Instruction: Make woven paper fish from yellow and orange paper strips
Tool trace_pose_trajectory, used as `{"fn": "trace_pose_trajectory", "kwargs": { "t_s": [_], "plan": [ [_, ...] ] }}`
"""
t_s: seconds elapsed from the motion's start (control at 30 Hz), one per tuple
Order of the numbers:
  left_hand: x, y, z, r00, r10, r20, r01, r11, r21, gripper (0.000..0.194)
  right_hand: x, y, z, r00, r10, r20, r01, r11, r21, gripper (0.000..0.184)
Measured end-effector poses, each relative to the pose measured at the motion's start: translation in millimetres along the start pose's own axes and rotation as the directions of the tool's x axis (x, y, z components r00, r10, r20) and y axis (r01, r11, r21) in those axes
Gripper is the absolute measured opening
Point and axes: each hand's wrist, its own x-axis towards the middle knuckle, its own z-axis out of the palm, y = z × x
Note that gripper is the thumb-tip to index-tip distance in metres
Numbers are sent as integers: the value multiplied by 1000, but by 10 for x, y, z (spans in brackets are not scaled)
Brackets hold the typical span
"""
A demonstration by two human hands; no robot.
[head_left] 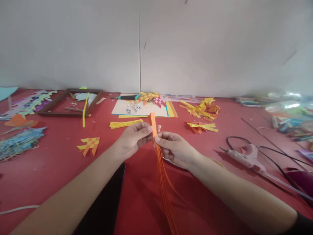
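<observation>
Both hands meet over the red table and pinch a bundle of orange paper strips. My left hand grips the upright top of the bundle between thumb and fingers. My right hand pinches it just below, fingers curled. The strips' loose ends hang down toward me and fan out. Beyond the hands lies a short stack of yellow strips. A woven orange-and-yellow paper fish rests to the left.
A brown wooden frame lies at back left beside coloured paper scraps. Sheets of paper with woven pieces sit at the back centre, with yellow and orange offcuts to their right. A glue gun with black cord lies at right.
</observation>
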Motion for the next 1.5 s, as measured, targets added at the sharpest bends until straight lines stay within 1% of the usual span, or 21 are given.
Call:
{"fn": "trace_pose_trajectory", "kwargs": {
  "t_s": [0.13,0.33,0.5,0.6,0.73,0.87,1.0,1.1,1.13,1.17,1.2,1.23,1.27,1.3,1.33,1.37,1.4,1.47,1.5],
  "plan": [
    [8,-31,-12,1000,-2,-23,2,1000,-6,13,-17,9,2,999,41,20,-42,999,20,34],
    [14,-63,15,997,8,-75,-9,1000,-15,18,-17,-5,9,996,77,32,-79,995,59,34],
    [24,-80,-30,999,32,-28,-32,999,4,16,22,11,2,996,86,36,-88,995,38,35],
    [28,-88,-55,1000,16,-6,-16,999,38,15,20,21,-3,995,98,24,-98,994,36,35],
    [19,-90,-52,1000,-8,-13,9,999,46,17,7,16,1,994,104,17,-104,994,28,35],
    [17,-99,-51,1000,18,-25,-18,1000,18,17,5,7,18,995,101,11,-101,995,13,37],
    [31,-123,-64,998,31,-48,-32,999,-19,19,14,32,21,996,88,-8,-88,995,-55,40],
    [34,-141,-65,998,36,-58,-38,999,-35,19,19,58,-6,997,69,-35,-75,980,-185,40],
    [32,-146,-62,997,42,-58,-44,998,-41,19,20,58,-20,998,36,-58,-50,964,-260,39],
    [29,-150,-58,997,49,-56,-52,998,-45,19,20,51,-35,995,-33,-90,-1,936,-351,37],
    [24,-153,-52,997,54,-55,-57,997,-44,19,19,36,-52,983,-136,-123,67,890,-452,36],
    [20,-156,-44,997,53,-57,-55,998,-38,19,18,13,-68,953,-263,-149,142,824,-549,35],
    [15,-158,-33,997,46,-62,-48,998,-31,20,18,-16,-85,907,-390,-156,213,747,-630,34],
    [9,-160,-21,997,33,-72,-35,999,-21,21,19,-50,-100,855,-498,-144,273,669,-691,33],
    [4,-162,-8,997,16,-82,-17,1000,-11,23,21,-85,-115,809,-576,-117,322,601,-731,31],
    [-2,-164,5,996,-2,-88,2,1000,-1,25,25,-118,-128,776,-625,-83,360,546,-756,31],
    [-8,-167,17,996,-19,-90,20,1000,8,27,30,-147,-140,757,-652,-47,386,503,-773,32],
    [-18,-175,34,996,-40,-82,42,999,24,29,40,-185,-159,734,-679,8,417,442,-794,32],
    [-22,-180,37,996,-49,-74,51,998,29,29,44,-193,-165,728,-685,21,423,425,-800,31]
  ]
}}
